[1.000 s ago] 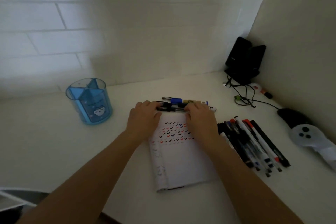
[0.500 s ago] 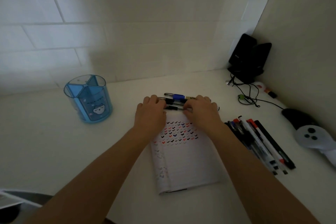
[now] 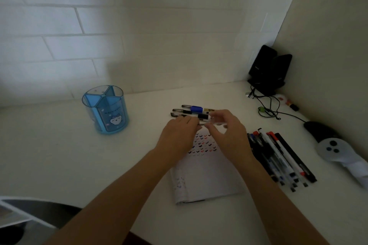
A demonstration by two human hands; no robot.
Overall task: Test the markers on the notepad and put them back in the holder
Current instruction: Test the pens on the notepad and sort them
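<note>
A white notepad (image 3: 207, 167) lies on the table, its upper part covered with rows of small coloured check marks. Behind it lie three pens side by side (image 3: 187, 112), one with a blue cap (image 3: 196, 108). Just above the notepad's far edge my two hands hold one clear pen (image 3: 214, 124) between them. My left hand (image 3: 179, 134) grips its left end, and my right hand (image 3: 226, 130) pinches its right part between thumb and fingers. The blue, see-through holder (image 3: 105, 110) stands to the left with nothing in its compartments.
A row of several markers and pens (image 3: 278, 157) lies right of the notepad. Black speakers (image 3: 266, 69) with cables (image 3: 266, 109) fill the back right corner. A black mouse (image 3: 316, 131) and a white controller (image 3: 334, 149) lie by the right wall.
Both hands lay flat on the pens behind the notepad. They have since lifted a little, with one clear pen held between them. The view has also tilted upward.
</note>
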